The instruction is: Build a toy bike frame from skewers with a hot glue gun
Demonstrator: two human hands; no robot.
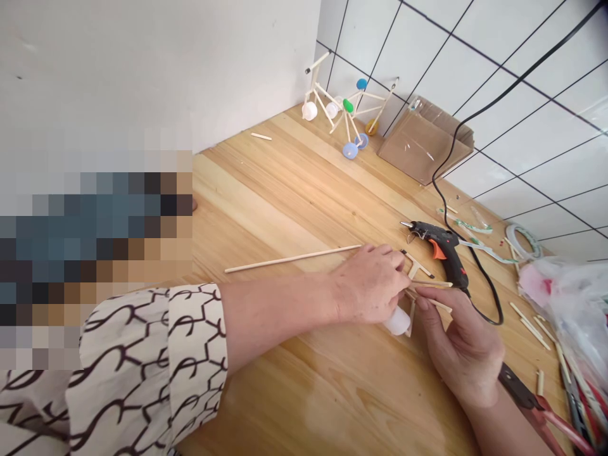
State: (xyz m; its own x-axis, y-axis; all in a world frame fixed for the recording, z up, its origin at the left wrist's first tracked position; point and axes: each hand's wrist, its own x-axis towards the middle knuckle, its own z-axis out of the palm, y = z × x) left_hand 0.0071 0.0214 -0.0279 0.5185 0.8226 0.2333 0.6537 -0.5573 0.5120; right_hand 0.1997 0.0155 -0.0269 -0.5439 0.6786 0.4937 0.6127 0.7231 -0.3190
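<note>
Palm down, my left hand [370, 282] curls its fingers over a small frame of glued wooden sticks [418, 271], whose far end has dark tips. A white round cap [399, 323] shows beneath that hand, beside the frame. My right hand [468, 345] pinches the near side of the same frame between thumb and index finger. Two stick ends stick out toward the right between the hands; the joint itself is hidden by fingers. One long thin wooden stick [289, 258] lies on the table, its right end reaching my left hand.
A black glue gun [444, 253] with an orange trigger lies beyond my right hand, its cable [456, 136] running up. Stick models with coloured caps [349, 117] and a cardboard box [422, 142] stand behind. Right: tape roll [522, 240], plastic bag [565, 304], red-handled tool [522, 386].
</note>
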